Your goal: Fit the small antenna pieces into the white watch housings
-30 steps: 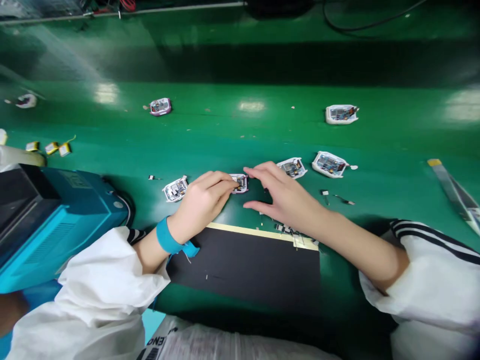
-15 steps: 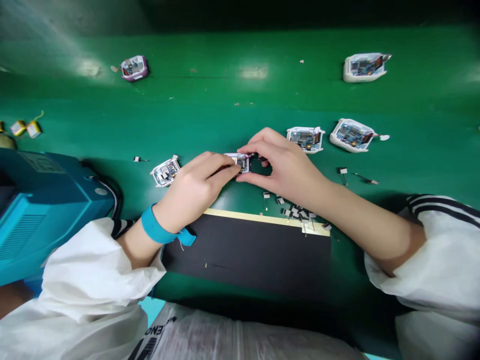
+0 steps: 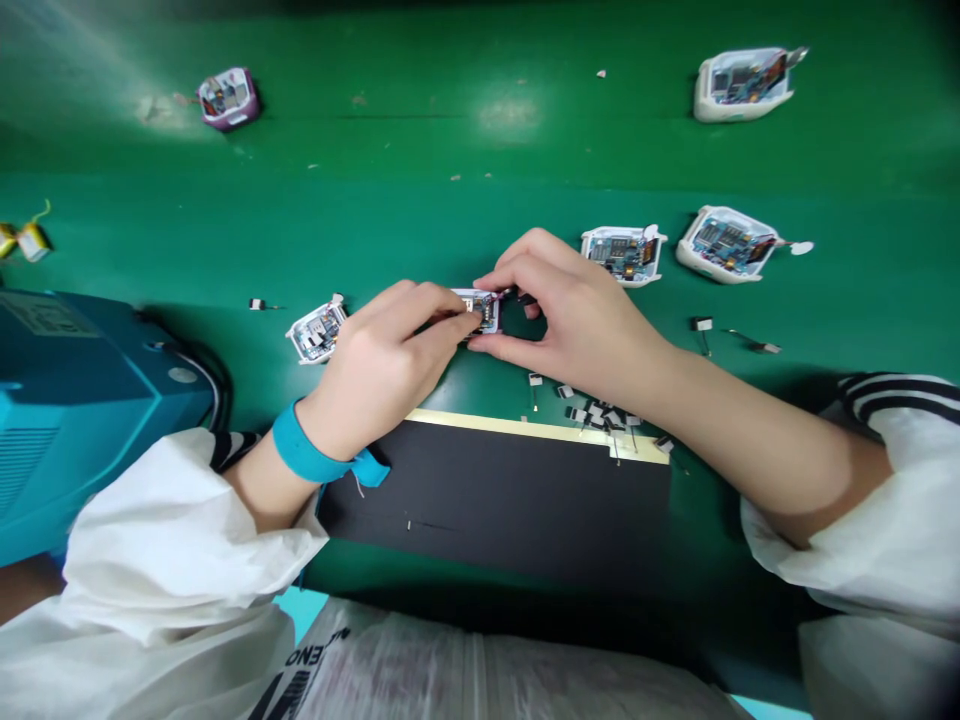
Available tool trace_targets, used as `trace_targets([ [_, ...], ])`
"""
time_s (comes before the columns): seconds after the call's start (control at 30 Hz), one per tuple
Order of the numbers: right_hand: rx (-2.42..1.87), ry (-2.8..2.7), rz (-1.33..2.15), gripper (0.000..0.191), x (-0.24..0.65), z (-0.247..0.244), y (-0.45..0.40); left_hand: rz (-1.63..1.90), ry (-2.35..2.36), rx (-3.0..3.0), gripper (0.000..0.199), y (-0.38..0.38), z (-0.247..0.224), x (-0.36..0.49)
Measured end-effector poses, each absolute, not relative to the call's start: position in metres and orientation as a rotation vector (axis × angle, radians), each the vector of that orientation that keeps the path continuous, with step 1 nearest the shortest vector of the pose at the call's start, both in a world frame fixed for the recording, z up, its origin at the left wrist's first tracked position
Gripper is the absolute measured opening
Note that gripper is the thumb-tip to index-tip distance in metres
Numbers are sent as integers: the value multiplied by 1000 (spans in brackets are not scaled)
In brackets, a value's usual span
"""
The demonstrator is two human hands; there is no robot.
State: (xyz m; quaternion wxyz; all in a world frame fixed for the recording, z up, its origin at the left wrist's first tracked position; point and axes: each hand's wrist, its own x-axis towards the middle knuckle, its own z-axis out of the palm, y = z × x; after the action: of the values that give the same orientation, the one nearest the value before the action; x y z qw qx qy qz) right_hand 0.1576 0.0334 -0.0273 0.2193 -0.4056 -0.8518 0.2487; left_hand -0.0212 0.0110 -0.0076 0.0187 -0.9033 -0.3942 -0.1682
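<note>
Between my hands a small open device housing (image 3: 489, 312) with a circuit board inside rests on the green mat. My right hand (image 3: 574, 305) grips its right side, thumb at the near edge and forefinger at the far edge. My left hand (image 3: 401, 345) has its fingers pressed together on the board from the left, and they hide much of it; any tiny part under the fingertips cannot be made out. Beside my left hand lies another white housing with a board (image 3: 317, 331). Beyond my right hand sits a further open housing (image 3: 624, 255).
More open housings stand at right (image 3: 727, 245), far right (image 3: 746, 85) and far left (image 3: 229, 99). Several small black-and-white parts with leads (image 3: 598, 414) lie by a black sheet (image 3: 510, 500). A teal machine (image 3: 97, 400) with a cable occupies the left; yellow parts (image 3: 32, 241) lie behind it.
The whole view has shifted slightly as my head moved, so the far housings appear higher. Both hands stay on the same housing; the left fingers have shifted only slightly.
</note>
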Motion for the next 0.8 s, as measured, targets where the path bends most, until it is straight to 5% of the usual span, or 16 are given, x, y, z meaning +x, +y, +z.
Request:
trace_targets([
  [0.8,-1093,-2353,750,36,159,-29,36,-536,-1229,-2912,16,14,-5,-23],
])
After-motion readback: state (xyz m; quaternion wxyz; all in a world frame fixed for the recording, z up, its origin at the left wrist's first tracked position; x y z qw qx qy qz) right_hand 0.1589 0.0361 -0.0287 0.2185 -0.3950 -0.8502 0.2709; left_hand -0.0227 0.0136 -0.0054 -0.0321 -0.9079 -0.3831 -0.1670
